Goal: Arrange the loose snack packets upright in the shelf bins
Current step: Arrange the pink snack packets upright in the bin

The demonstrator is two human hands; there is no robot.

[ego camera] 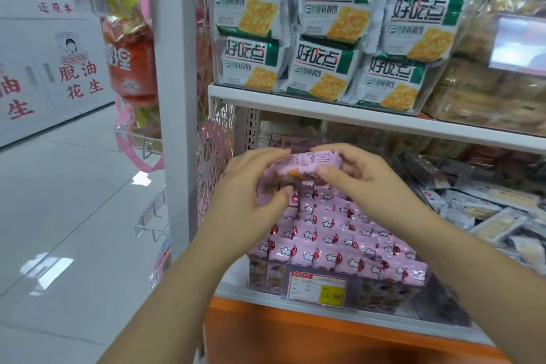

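Pink held packets (301, 161) are clamped between left hand (251, 189) and right hand (357, 171), fingers curled round them, at 12 o'clock over the clear bin (387, 292). Most pink rows (339, 233) stand upright, looks mostly done. Held bunch not yet placed. Grey packets (484, 210) at 3 o'clock lie loose, probably left to do.

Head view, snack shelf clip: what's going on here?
A person stands at a shelf unit, holding a small bunch of pink packets between the left hand and right hand, just above a clear bin. That bin already holds rows of matching packets standing upright. The bunch is not yet set in. The neighbouring bin to the right holds loose packets lying in a jumble.
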